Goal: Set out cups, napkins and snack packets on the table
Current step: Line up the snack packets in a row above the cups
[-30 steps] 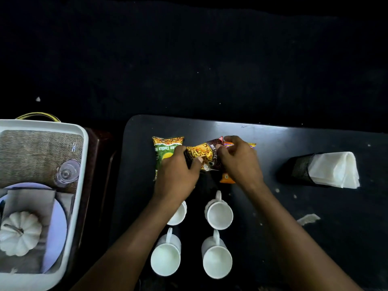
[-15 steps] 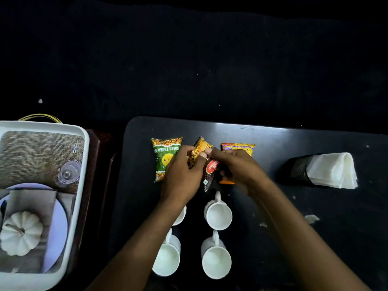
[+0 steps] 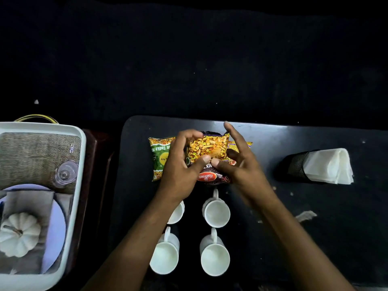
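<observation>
A maroon and orange snack packet (image 3: 207, 151) lies flat on the dark table (image 3: 294, 238), held from both sides. My left hand (image 3: 178, 173) grips its left edge, thumb on its front. My right hand (image 3: 239, 164) holds its right edge, fingers spread over the top. A green packet (image 3: 159, 160) lies to its left, and a yellow packet (image 3: 243, 144) peeks out behind my right hand. Several white cups (image 3: 216, 213) stand in two rows nearer to me; my left wrist covers part of one. White napkins (image 3: 329, 166) sit in a black mesh holder (image 3: 296, 166) at the right.
A white bin (image 3: 75, 185) at the left holds a woven mat, a clear glass (image 3: 65, 175), a plate and a white pumpkin (image 3: 19, 234). A torn paper scrap (image 3: 306, 215) lies on the table's right part. Beyond the table's far edge all is dark.
The maroon packet was turned from on edge to lying flat, upright between the green and yellow packets. Both hands shifted to its sides and my right fingers spread.
</observation>
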